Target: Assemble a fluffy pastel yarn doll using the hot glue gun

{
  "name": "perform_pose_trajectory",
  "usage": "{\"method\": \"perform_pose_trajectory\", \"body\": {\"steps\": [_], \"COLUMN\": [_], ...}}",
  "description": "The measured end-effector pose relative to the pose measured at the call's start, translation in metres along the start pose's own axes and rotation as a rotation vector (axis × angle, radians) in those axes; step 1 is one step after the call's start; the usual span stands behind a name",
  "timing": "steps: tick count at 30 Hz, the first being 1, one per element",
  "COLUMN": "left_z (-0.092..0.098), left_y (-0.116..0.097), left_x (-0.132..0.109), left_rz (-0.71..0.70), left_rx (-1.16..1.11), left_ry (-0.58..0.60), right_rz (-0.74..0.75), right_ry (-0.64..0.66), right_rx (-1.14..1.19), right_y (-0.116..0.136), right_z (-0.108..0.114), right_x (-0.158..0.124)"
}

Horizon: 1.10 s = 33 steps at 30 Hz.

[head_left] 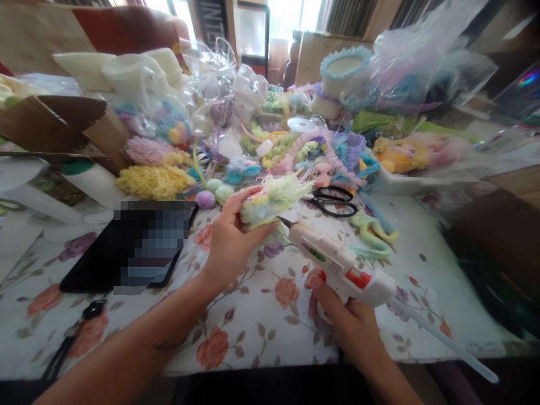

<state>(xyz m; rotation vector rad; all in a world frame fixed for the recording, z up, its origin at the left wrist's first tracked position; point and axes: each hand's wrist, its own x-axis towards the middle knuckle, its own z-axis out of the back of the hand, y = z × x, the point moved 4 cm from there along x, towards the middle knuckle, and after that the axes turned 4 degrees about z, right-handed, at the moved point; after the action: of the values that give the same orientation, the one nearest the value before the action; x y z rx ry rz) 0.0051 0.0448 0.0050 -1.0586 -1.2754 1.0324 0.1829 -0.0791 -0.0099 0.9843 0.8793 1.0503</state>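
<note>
My left hand (230,236) is closed round a fluffy pastel yarn bundle (274,199) of yellow, green and blue strands, held above the floral tablecloth (261,304). My right hand (346,320) grips a white glue gun (341,264) with a red trigger; a glue stick juts out of its back. The gun's nozzle points at the underside of the bundle, close to my left thumb.
Black scissors (333,201) lie just beyond the bundle. A dark tablet (130,247) rests at the left, keys (84,315) near it. Pom-poms, yarn, doll heads (323,171), plastic bags and a cardboard box (63,126) crowd the back of the table.
</note>
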Motion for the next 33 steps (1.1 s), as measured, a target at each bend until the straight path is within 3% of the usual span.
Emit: {"method": "perform_pose_trajectory", "body": {"steps": [33], "left_z": [-0.0005], "left_y": [0.0001], "left_x": [-0.0005], "left_rz": [-0.001], "left_rx": [0.002], "left_ry": [-0.006], "right_rz": [0.002], "right_ry": [-0.022], "right_rx": [0.038], "right_y": [0.0014], "right_z": [-0.0002], "right_x": [0.0012]}}
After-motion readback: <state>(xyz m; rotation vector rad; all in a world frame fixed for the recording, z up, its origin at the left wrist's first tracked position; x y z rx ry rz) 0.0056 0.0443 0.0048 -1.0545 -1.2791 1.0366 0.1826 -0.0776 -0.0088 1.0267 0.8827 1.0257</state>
